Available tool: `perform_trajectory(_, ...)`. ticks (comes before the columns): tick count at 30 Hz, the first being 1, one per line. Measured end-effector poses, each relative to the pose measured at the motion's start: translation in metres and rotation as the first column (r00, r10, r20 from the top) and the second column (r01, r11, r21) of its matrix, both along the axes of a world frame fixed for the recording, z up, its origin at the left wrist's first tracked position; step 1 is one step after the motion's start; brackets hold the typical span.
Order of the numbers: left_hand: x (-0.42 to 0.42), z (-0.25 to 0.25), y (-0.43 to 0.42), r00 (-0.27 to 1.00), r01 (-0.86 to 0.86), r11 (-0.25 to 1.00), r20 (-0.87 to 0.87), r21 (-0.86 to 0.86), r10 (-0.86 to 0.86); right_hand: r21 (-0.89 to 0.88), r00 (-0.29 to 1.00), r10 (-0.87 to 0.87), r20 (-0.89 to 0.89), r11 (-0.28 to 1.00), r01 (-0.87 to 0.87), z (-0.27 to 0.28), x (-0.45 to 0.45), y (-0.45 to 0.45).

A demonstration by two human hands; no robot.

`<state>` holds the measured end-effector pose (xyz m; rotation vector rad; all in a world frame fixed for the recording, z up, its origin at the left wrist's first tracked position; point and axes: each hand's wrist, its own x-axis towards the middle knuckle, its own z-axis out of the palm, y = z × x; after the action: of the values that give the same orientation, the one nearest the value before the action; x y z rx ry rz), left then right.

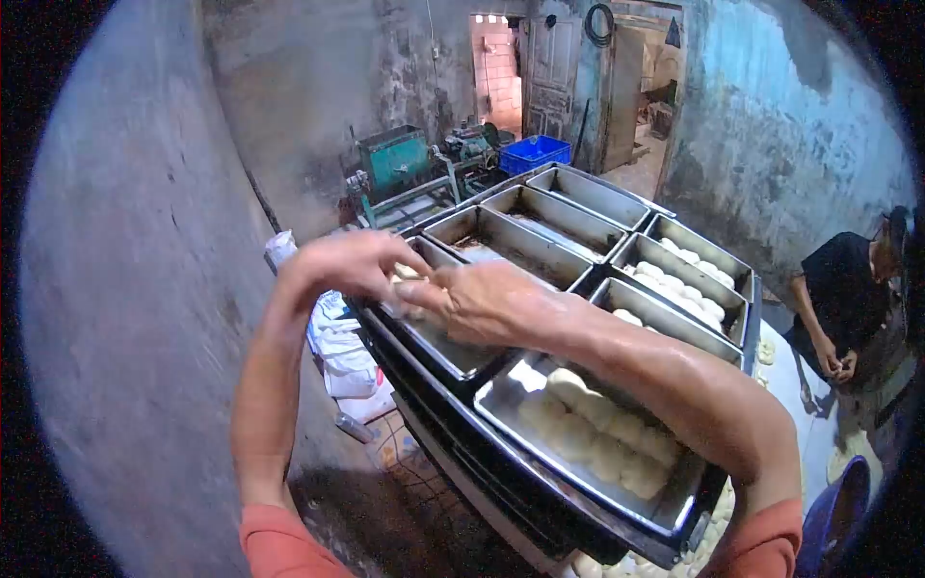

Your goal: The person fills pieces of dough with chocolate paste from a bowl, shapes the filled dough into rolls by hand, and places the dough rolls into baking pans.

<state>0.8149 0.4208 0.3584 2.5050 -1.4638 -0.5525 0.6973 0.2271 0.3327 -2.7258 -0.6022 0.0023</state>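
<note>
Over the left end of a metal pan (448,349), my left hand (352,265) and my right hand (482,301) meet, fingers curled around a small piece of pale dough (407,274). Part of the dough is hidden by the fingers. Below my right forearm, a nearer pan (525,445) holds rows of dough pieces (597,433). More dough lies in the pans to the right (682,285). The pans farther back (515,252) show dark, stained bottoms.
At the right, another person (838,289) stands by a pale table (805,385) with dough on it. A green machine (395,159) and a blue crate (535,152) are behind the pans. White sacks (347,371) lie at the left, beside the wall.
</note>
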Motion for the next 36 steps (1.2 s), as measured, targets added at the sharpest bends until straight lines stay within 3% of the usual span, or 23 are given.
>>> perform_trajectory(1,-0.009,-0.001,-0.002,0.984,-0.039,0.996,0.177,0.080,0.024,-0.013,0.996,0.047,-0.071,0.999,-0.048,0.006,-0.007,0.001)
perform_trajectory(2,-0.007,0.001,-0.003,0.985,0.005,0.996,0.171,0.089,-0.020,0.088,0.989,0.084,-0.119,0.993,-0.073,0.010,-0.004,-0.003)
perform_trajectory(5,0.005,0.001,0.000,0.977,0.160,0.987,0.141,0.002,-0.159,0.234,0.973,0.201,0.113,0.946,-0.223,-0.003,0.010,-0.025)
perform_trajectory(6,0.009,-0.001,0.000,0.982,0.141,0.990,0.129,0.005,-0.141,0.185,0.998,0.067,0.008,0.980,-0.068,0.007,-0.001,-0.024)
perform_trajectory(7,-0.004,0.009,-0.005,0.989,0.079,0.996,0.123,0.035,-0.083,0.111,0.999,0.038,0.024,0.993,-0.041,0.014,-0.012,-0.021)
perform_trajectory(9,-0.011,0.008,-0.006,0.943,0.146,0.988,0.296,0.041,-0.152,-0.052,0.989,-0.032,0.142,0.998,0.039,0.019,-0.024,-0.015)
perform_trajectory(13,-0.013,0.001,-0.010,0.923,0.180,0.983,0.338,0.044,-0.184,-0.081,0.990,0.017,0.139,0.997,-0.006,0.010,-0.017,-0.017)
perform_trajectory(16,-0.011,-0.005,-0.013,0.947,0.163,0.987,0.281,-0.009,-0.153,-0.140,0.994,0.105,-0.029,0.984,-0.108,0.003,-0.010,-0.016)
perform_trajectory(20,-0.006,-0.011,-0.010,0.953,0.120,0.993,0.278,0.022,-0.121,-0.090,0.990,0.125,-0.065,0.987,-0.131,0.013,-0.015,-0.020)
perform_trajectory(23,-0.010,-0.009,-0.007,0.971,0.139,0.985,0.208,-0.099,-0.116,-0.132,0.984,0.094,0.149,0.988,-0.074,0.027,-0.024,-0.024)
perform_trajectory(27,0.001,-0.003,-0.006,0.939,0.296,0.949,0.212,-0.108,-0.269,-0.130,0.919,-0.034,0.392,0.987,0.092,0.062,-0.053,-0.049)
perform_trajectory(29,-0.001,-0.002,-0.011,0.929,0.349,0.931,0.168,-0.107,-0.329,-0.021,0.940,-0.175,0.293,0.982,0.189,0.085,-0.089,-0.060)
perform_trajectory(30,-0.003,-0.002,-0.012,0.944,0.304,0.949,0.158,-0.082,-0.289,-0.072,0.880,-0.086,0.466,0.988,0.135,0.079,-0.099,-0.078)
perform_trajectory(34,-0.005,-0.009,-0.014,0.981,0.193,0.969,0.056,-0.152,-0.186,0.243,0.786,-0.342,0.516,0.938,0.249,0.061,-0.177,-0.117)
perform_trajectory(35,-0.007,-0.012,-0.012,0.995,0.098,0.983,0.029,-0.157,-0.095,0.328,0.754,-0.404,0.519,0.908,0.260,0.050,-0.203,-0.128)
perform_trajectory(36,0.002,-0.020,-0.005,0.984,-0.028,0.975,-0.177,-0.222,-0.012,0.405,0.666,-0.613,0.424,0.787,0.466,0.045,-0.233,-0.128)
